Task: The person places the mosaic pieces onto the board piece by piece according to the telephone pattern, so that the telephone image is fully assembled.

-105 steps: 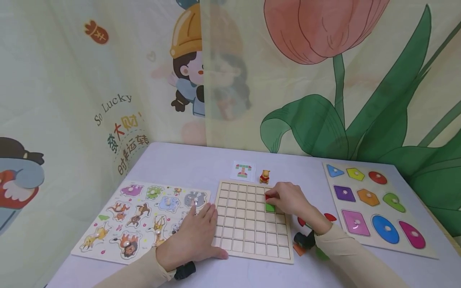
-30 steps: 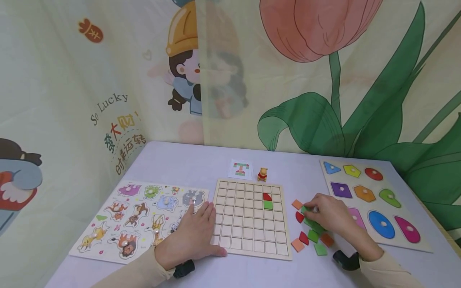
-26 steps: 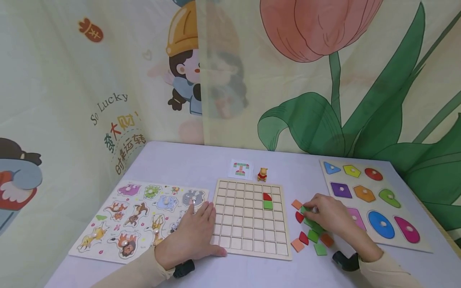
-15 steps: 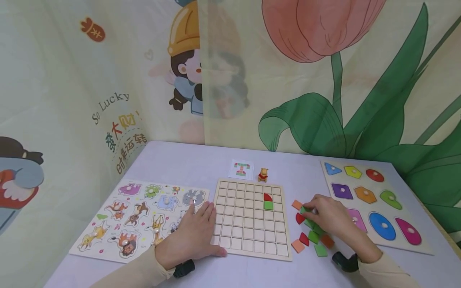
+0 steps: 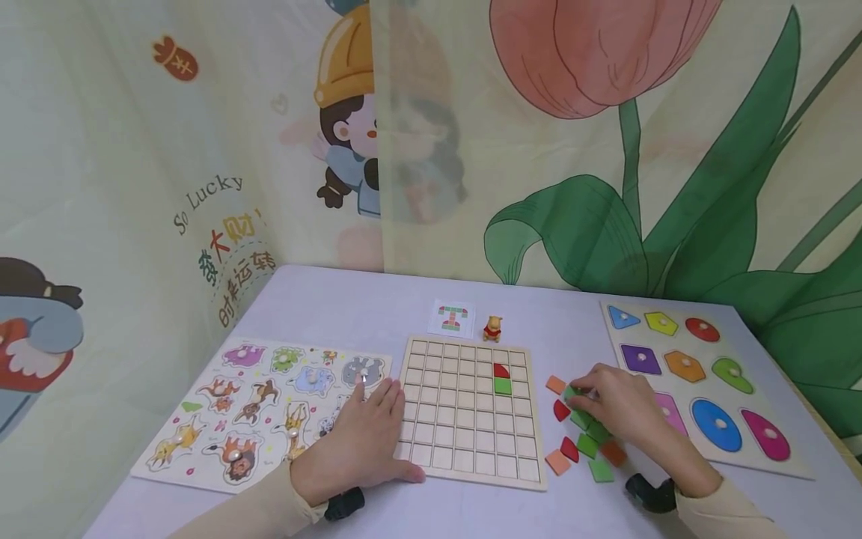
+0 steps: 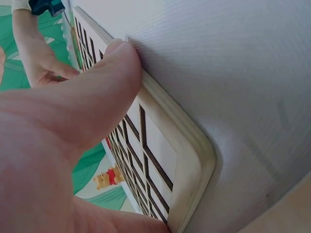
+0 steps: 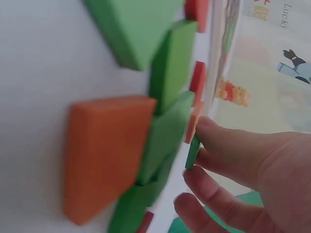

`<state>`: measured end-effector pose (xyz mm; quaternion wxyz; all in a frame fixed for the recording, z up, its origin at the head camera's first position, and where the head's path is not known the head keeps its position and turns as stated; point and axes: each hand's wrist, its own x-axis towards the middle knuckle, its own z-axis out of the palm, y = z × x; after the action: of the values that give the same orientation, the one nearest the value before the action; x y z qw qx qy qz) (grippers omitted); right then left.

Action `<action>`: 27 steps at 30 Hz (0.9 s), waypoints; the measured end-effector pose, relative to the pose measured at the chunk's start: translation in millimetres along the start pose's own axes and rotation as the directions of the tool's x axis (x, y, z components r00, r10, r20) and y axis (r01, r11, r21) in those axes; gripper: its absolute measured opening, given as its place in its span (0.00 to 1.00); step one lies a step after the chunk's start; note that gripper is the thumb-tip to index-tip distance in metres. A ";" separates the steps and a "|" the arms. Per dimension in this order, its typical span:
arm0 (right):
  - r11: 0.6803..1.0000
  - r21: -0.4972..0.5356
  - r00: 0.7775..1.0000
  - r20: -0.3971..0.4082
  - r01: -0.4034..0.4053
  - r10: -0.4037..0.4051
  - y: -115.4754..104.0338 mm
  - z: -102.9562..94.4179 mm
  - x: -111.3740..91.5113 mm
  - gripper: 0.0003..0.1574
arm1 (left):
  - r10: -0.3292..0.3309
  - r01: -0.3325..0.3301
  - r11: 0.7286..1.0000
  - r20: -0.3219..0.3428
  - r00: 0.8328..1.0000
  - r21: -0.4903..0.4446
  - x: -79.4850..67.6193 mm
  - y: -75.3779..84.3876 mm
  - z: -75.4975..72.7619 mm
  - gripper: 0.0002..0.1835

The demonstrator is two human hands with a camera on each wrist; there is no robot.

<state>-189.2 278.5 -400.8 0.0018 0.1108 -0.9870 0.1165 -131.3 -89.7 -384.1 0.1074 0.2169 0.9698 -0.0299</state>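
A wooden grid board (image 5: 465, 435) lies mid-table; one cell bears a red rounded piece (image 5: 501, 370), and a green square tile (image 5: 502, 385) sits directly below it. My left hand (image 5: 360, 445) rests with straight fingers along the board's left side, its thumb on the frame, as the left wrist view also shows. Right of the board, my right hand (image 5: 622, 406) pinches a small green tile (image 7: 193, 151) between thumb and fingers. Under and beside that hand are loose tiles: several green squares (image 5: 601, 471), orange squares (image 5: 557, 462) and red rounded pieces (image 5: 569, 449).
An animal knob puzzle (image 5: 202, 419) lies left, partly under the left hand. On the right is a shape knob puzzle (image 5: 680, 393). Behind the grid stand a bear figurine (image 5: 492, 328) and a pattern card (image 5: 452, 319). A printed curtain (image 5: 431, 247) hangs behind the table.
Since the oldest frame, my right hand has left the red and green pieces on the grid and moved right to the loose tiles. It barely moves over the last second. The left hand stays put.
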 end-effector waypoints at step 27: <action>0.957 0.060 0.957 -0.075 0.285 -0.281 -72.1 14.6 54.3 0.16 | -0.007 0.007 1.000 -0.001 1.000 0.026 0.5 0.9 0.8 0.65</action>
<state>-226.0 194.9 -396.8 0.0469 0.2470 -0.9557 0.1532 -131.3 -88.8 -385.1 0.1042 0.2150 0.9701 -0.0430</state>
